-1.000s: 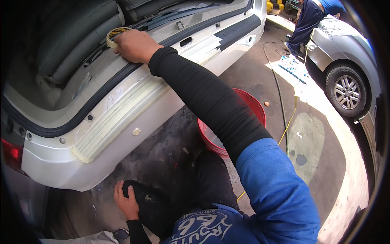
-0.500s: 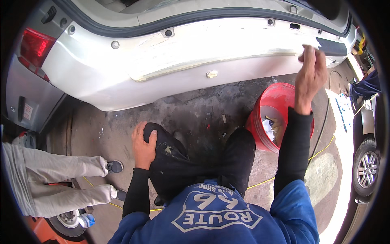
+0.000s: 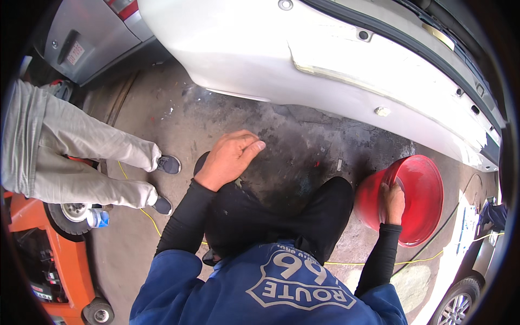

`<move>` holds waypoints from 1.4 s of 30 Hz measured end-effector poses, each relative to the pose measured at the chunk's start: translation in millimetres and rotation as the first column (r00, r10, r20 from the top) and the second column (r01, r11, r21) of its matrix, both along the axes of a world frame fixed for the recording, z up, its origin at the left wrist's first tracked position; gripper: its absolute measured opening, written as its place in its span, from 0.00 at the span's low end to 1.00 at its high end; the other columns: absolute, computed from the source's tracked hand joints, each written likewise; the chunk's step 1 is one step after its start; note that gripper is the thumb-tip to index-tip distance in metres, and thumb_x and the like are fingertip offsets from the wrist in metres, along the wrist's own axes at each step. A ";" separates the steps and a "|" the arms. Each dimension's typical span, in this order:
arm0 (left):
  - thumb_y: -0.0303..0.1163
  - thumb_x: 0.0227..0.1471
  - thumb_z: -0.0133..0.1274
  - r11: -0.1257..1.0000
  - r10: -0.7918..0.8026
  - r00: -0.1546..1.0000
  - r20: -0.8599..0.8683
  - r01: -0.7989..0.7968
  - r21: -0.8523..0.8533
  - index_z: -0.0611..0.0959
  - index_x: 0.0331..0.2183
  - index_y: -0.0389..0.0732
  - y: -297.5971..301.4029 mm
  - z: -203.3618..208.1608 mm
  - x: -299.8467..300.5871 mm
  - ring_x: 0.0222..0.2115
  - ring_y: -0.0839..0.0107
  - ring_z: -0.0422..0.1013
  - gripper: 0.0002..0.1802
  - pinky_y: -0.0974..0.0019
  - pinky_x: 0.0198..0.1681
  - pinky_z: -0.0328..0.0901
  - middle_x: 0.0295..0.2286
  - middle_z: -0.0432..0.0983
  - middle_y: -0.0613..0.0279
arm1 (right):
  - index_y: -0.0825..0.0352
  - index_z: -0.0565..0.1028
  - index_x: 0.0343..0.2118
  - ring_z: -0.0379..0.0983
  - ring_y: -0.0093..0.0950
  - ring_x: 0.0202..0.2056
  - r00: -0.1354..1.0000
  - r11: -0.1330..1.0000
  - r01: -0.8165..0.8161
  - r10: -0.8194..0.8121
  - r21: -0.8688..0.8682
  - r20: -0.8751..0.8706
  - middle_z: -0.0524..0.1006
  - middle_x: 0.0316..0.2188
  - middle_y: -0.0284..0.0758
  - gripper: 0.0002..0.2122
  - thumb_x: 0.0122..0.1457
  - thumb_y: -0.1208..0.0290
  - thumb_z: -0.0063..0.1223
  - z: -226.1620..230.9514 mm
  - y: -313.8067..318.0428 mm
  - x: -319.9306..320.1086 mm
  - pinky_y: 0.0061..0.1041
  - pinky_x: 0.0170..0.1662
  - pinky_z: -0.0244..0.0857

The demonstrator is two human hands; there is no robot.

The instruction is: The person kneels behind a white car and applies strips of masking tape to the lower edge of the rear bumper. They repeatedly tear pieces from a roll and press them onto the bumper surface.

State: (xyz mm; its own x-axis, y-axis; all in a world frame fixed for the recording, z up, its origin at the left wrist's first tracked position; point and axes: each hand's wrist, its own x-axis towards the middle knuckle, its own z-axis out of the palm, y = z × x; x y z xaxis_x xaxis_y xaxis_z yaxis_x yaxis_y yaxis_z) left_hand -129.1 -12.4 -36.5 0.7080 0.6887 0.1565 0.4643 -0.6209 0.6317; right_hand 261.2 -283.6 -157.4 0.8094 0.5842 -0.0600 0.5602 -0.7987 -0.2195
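Note:
A red bucket [image 3: 428,184] stands on the floor to my right, tipped so that its mouth faces right. My right hand [image 3: 394,203] grips the bucket at the left side of its rim, fingers wrapped over the edge. Above my left knee, my left hand [image 3: 227,158] hovers with nothing visible in it, its fingers loosely bent and the thumb stretched out. Ahead of me is the white rear bumper [image 3: 325,92] of a vehicle. It has a strip of tape along a ridge and a small pale patch [image 3: 382,111] low on its face.
On the left a person in light grey trousers [image 3: 92,146] stands close by. An orange wheeled machine [image 3: 65,244] is behind them. A yellow cord [image 3: 374,264] crosses the floor behind me. Another vehicle's wheel [image 3: 460,303] shows at the lower right.
My right hand has come down from beside the bumper to the bucket, which now leans over. My left hand has lifted off my knee. The view has turned left.

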 end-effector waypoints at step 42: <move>0.34 0.60 0.56 0.241 -0.802 0.060 0.594 0.943 0.231 0.83 0.36 0.38 61.1 -36.4 85.8 0.38 0.58 0.77 0.09 0.57 0.42 0.69 0.37 0.80 0.57 | 0.65 0.81 0.26 0.81 0.42 0.29 0.997 0.978 0.054 -0.064 -0.204 -0.045 0.79 0.22 0.43 0.08 0.54 0.66 0.61 1.0 85.6 -291.7 0.40 0.33 0.75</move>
